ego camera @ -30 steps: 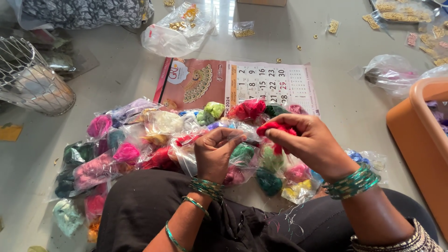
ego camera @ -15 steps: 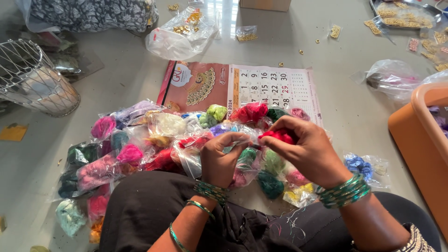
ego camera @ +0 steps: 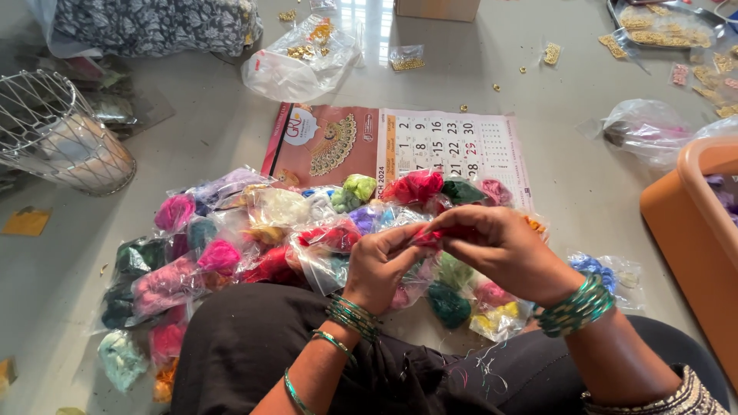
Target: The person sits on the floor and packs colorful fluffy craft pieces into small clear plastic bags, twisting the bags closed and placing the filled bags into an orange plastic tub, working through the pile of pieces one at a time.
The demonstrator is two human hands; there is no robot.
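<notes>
Both hands drew closer since earlier frame. Left hand and right hand pinched red thread bundle between them, above bagged coloured bundles on floor. Step: likely untangling; steady pull needed.

A red-and-white wall calendar lies flat on the floor. Just below it spread clear bags of coloured thread. Above its left corner sits a crumpled clear bag.
</notes>
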